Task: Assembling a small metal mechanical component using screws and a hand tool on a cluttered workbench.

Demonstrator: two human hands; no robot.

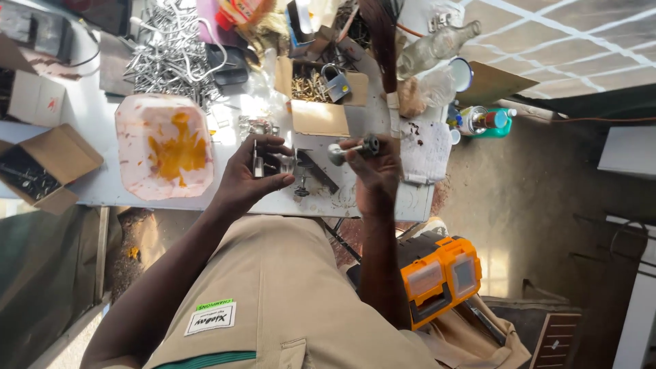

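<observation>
Here, two hands—left hand holds one padlock, right hand one tool.

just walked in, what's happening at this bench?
A person at a cluttered white workbench holds a small metal lock part in the left hand and a metal cylinder piece with a dark knob end in the right hand. The two pieces are held apart above the bench. A padlock rests in an open cardboard box just beyond.
</observation>
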